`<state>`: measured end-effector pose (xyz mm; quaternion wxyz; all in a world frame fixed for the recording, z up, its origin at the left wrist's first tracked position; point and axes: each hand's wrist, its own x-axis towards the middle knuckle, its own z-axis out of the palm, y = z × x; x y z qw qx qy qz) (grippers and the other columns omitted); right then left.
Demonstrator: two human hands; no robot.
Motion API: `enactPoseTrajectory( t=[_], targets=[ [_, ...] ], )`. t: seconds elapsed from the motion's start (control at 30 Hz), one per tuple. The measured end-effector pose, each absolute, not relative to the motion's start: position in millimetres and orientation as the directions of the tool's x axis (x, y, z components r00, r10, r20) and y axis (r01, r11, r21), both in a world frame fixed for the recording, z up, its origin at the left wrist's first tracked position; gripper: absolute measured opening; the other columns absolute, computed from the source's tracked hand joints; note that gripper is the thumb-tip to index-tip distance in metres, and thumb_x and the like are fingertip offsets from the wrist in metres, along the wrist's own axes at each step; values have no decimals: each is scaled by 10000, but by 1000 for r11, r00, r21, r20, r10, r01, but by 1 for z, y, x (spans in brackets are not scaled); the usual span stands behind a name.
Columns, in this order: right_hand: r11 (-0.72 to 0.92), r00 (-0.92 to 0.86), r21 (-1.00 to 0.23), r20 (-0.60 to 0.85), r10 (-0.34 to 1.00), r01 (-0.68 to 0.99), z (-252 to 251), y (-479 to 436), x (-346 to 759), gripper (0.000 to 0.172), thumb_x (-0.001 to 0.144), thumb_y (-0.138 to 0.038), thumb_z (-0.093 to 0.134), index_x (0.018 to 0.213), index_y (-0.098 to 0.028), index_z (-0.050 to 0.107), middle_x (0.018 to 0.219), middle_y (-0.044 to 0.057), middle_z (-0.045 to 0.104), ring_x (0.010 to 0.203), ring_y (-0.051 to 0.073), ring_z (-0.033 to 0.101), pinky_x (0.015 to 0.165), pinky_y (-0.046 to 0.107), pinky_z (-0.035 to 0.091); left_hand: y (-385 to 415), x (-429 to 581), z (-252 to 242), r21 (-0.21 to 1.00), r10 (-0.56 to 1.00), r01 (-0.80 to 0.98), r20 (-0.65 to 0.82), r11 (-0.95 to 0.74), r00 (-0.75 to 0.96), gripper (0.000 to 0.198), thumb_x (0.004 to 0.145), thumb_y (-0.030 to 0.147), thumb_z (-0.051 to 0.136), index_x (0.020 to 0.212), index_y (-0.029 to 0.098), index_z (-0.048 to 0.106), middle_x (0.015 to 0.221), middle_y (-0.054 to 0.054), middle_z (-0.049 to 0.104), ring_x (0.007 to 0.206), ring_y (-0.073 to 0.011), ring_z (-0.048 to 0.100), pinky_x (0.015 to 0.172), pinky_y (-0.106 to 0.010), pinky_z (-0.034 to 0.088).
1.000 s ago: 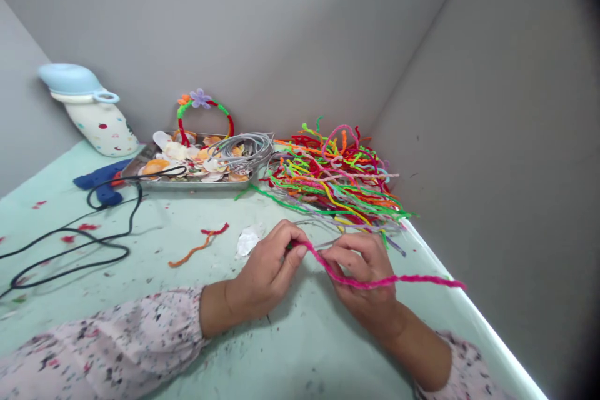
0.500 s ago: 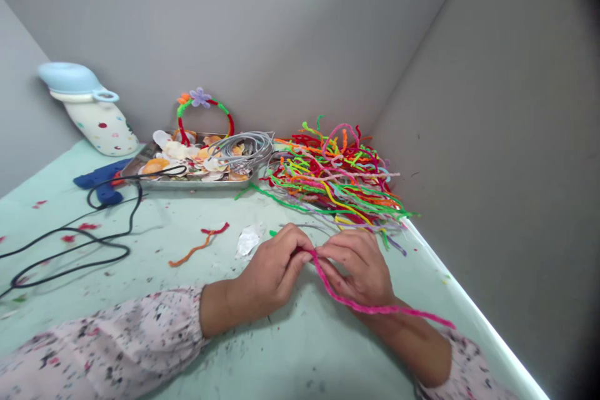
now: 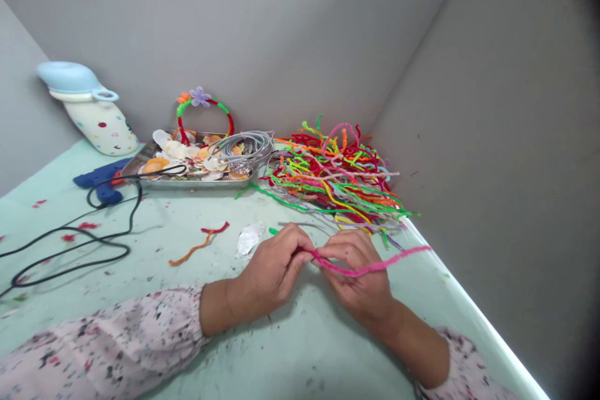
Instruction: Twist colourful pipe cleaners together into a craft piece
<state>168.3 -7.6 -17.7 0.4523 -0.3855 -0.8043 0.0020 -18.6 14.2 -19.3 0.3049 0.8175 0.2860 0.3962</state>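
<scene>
Free tail of the fuzzy pink pipe cleaner [image 3: 398, 257] has swung up since half a second ago and now lies level above the pale green table [image 3: 154, 300]. Left hand [image 3: 272, 269] is pinched tight on its near end. Right hand [image 3: 359, 275] has its fingers closed on the strand just beside. Judgement: a fixed pinch and a taut tail should give even turns.

Pale green table [image 3: 154, 300] bearing, left to right, a tilted spotted jug [image 3: 100, 125], a blue glue gun [image 3: 100, 178] with black cord [image 3: 94, 240], a metal tray [image 3: 187, 185] of shells [image 3: 175, 151] and grey wire hoops [image 3: 244, 145], and a tangled pile of coloured pipe cleaners [image 3: 335, 175].
</scene>
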Motion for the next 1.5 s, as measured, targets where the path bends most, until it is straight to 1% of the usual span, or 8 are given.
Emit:
enactPoseTrajectory(
  t=[0.27,0.4,0.6,0.93,1.1,1.23,1.37,1.5],
  targets=[
    [584,-178,-591,602,778,556,-18,-10,165,32,819,-202,665,831,-215,638,790,12,637,778,176,612,723,328,492,16,-19,-23,685,664,206,513,-699,544,92,935,159,420,942,168,511,890,-61,549,833,-168,519,733,-297,437],
    [547,-187,-657,537,822,518,-16,-8,167,38,813,-234,680,810,-218,645,772,9,649,751,171,620,708,317,501,17,-19,-23,674,655,212,513,-708,554,82,931,160,425,936,172,506,892,-62,549,828,-169,523,724,-297,436],
    [564,-256,-654,510,821,504,-13,-5,172,46,855,-252,626,855,-217,655,813,25,666,788,179,626,727,323,506,18,-19,-23,700,692,232,492,-675,528,102,943,187,410,922,182,510,864,-54,544,811,-173,518,717,-306,434],
    [477,-259,-676,404,877,561,-10,-8,171,153,900,-285,554,775,-206,591,762,6,588,749,167,553,723,312,446,17,-19,-28,656,671,276,481,-702,564,101,941,189,407,925,177,505,868,-59,553,810,-176,523,706,-304,436],
    [510,-285,-639,428,858,576,-7,-6,171,145,913,-285,537,810,-211,606,794,11,608,794,177,553,764,327,421,17,-19,-27,653,676,283,489,-703,551,95,937,184,413,917,179,506,857,-54,551,799,-174,524,700,-301,434],
    [538,-307,-606,449,839,586,-7,-5,170,192,934,-279,495,792,-208,603,754,3,586,778,173,532,808,345,392,18,-19,-26,646,673,285,497,-708,547,92,934,177,418,912,176,507,854,-54,555,795,-172,524,700,-299,433],
    [500,-292,-654,408,865,567,-9,-5,169,218,934,-281,489,739,-203,547,717,-7,519,746,164,497,777,330,389,19,-19,-27,626,651,276,509,-729,563,92,936,175,414,914,174,504,848,-55,556,800,-174,525,694,-296,431],
    [469,-288,-698,370,883,541,-10,-6,168,213,931,-269,487,730,-205,512,722,-13,491,755,160,486,797,326,377,18,-18,-28,609,631,270,517,-746,579,86,932,168,418,922,173,503,847,-55,561,801,-176,526,691,-293,430]
  ],
)
